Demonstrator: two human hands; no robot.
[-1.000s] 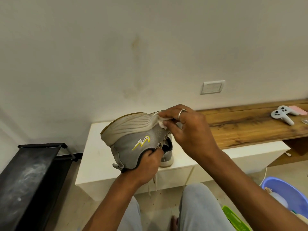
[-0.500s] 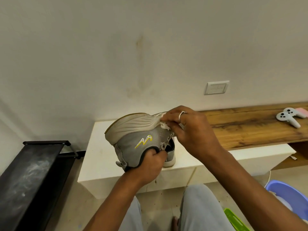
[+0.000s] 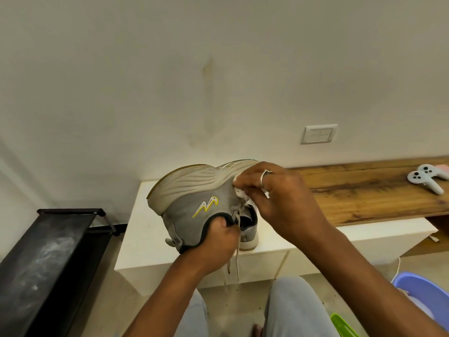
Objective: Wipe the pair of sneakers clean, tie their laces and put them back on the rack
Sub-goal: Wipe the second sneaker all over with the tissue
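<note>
- Wall (image 3: pixel 145 69), pale, with a faint brownish stain running down its middle.
- Black rack (image 3: pixel 43 259) at the far left, its dusty top bare; neither sneaker is on it.
- White table (image 3: pixel 136 234) low against the wall, with a wooden table (image 3: pixel 364 190) running off to its right.
- Blue basin (image 3: pixel 425 295) on the floor at the lower right.
- Grey sneaker (image 3: pixel 189 198) held in the air above the white table, turned over so its ribbed pale sole faces up.
- Right hand (image 3: pixel 279 198) at the sneaker's side just under the sole edge, fingers pinched together on a wipe.
- Left hand (image 3: pixel 216 244) below it, fingers curled and clamped on the sneaker's dark collar.
- Second sneaker (image 3: pixel 250 237) upright on the white table, mostly hidden behind the hands.
- White game controller (image 3: pixel 425 180) on the wooden table, far right.
- Switch plate (image 3: pixel 318 134) on the wall above the wooden table.
- Laces (image 3: pixel 237 259) hanging loose and untied past the left wrist.
- Wipe (image 3: pixel 239 192), small and white, touching the grey upper.
</note>
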